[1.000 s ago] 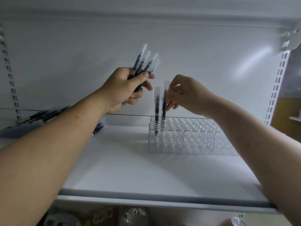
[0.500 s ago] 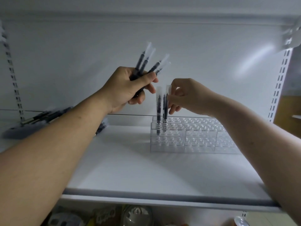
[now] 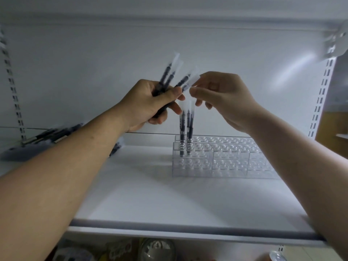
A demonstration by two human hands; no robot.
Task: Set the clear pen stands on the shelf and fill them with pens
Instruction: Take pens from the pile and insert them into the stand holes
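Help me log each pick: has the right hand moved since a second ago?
Yes. The right hand has lifted away from the clear stand, up to the pen bundle in the left hand, its fingers pinching one wrapper tip.

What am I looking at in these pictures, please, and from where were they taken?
There is no machine here: a person works with two bare hands. The view comes from a wide-angle camera worn on the person's head, looking forward and down.

On the white shelf stands a clear pen stand, a stepped block with rows of holes. A few dark pens stand upright near its left end. More pens lie in a loose pile at the far left of the shelf.

The left hand grips a bundle of wrapped pens, fanned upward. The right hand pinches the clear wrapper tip of one pen in that bundle, apparently to draw it out for the stand.
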